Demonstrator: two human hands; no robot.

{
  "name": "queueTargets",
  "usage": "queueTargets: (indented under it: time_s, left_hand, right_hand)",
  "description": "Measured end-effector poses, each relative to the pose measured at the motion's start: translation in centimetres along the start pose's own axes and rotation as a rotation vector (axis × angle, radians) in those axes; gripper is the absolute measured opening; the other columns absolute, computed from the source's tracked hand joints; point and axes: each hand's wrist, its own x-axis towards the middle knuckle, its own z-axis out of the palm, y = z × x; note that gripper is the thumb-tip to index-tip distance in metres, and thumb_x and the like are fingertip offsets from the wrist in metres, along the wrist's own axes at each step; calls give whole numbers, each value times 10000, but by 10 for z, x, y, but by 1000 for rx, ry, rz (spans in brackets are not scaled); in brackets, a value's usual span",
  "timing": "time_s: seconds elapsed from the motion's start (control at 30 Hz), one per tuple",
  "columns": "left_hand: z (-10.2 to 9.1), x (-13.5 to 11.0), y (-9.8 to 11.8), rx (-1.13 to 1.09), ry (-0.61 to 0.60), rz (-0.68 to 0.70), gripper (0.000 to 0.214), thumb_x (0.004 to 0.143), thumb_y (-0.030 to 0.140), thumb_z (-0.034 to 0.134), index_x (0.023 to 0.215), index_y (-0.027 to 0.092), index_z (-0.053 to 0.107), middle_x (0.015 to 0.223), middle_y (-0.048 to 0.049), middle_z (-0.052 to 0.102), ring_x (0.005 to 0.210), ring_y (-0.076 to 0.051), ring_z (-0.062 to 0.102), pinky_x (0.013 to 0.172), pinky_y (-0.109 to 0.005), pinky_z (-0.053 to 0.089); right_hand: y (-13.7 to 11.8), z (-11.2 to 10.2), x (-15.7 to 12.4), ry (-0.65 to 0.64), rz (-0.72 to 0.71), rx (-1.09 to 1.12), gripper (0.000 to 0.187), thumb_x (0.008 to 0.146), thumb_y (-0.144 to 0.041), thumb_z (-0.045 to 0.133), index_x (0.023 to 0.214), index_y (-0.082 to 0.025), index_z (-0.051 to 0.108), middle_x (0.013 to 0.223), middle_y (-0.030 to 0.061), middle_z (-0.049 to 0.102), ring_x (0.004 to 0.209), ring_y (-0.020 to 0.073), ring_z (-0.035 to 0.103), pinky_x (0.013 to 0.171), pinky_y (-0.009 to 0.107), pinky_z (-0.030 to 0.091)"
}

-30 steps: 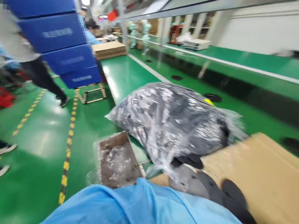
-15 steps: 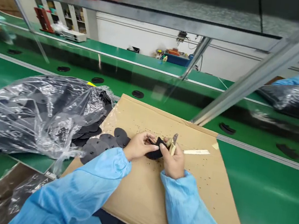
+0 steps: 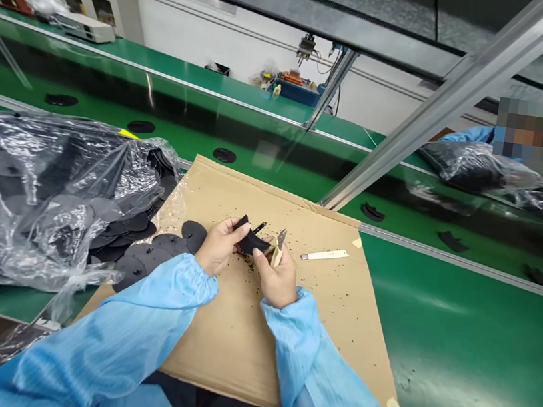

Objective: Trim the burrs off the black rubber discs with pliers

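Note:
My left hand point(image 3: 217, 246) grips a black round flat part point(image 3: 247, 239) above a sheet of brown cardboard point(image 3: 243, 334). My right hand point(image 3: 277, 278) holds small cutters point(image 3: 278, 245) with pale handles, their jaws at the part's right edge. Both arms wear blue sleeves. Loose black discs point(image 3: 153, 257) lie on the cardboard just left of my left hand. They spill from a big clear plastic bag point(image 3: 34, 197) full of the same black parts. Black trimmings speckle the cardboard around my hands.
A thin white strip point(image 3: 323, 255) lies on the cardboard right of my hands. Single black parts point(image 3: 224, 154) ride on the green conveyor belt point(image 3: 459, 338) behind. A slanted metal post point(image 3: 425, 117) rises at the right. Another worker's sleeve and bag point(image 3: 473, 166) sit far right.
The view swung from the aisle on the left round to the workbench. Over the last half second my hands turned the black part and shifted slightly left with the cutters at it.

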Motion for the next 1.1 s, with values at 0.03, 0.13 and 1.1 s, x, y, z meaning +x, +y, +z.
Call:
queueTargets:
  time_s: [0.03, 0.13, 1.1]
  left_hand:
    - [0, 0, 1, 1, 6, -15, 649, 491, 426, 872, 937, 87, 544, 813, -26, 612, 722, -135, 583, 637, -278, 506]
    - [-2, 1, 3, -10, 41, 2, 672, 499, 405, 870, 1009, 107, 551, 839, -12, 611, 728, -128, 579, 623, -273, 509]
    - [-2, 5, 13, -54, 136, -27, 198, 809, 84, 646, 1004, 72, 616, 842, -36, 632, 685, -76, 583, 655, -197, 483]
  right_hand:
    - [0, -2, 0, 9, -23, -46, 567, 769, -552, 591, 1104, -100, 521, 868, 52, 567, 742, 49, 516, 731, 195, 464]
    - [-4, -12, 3, 101, -165, -264, 510, 823, -534, 537, 1129, -128, 569, 973, 64, 585, 862, 66, 543, 833, 216, 471]
    - [-7, -34, 9, -39, -436, -917, 278, 857, -308, 505, 1094, -252, 638, 913, -20, 585, 871, 42, 513, 855, 171, 373]
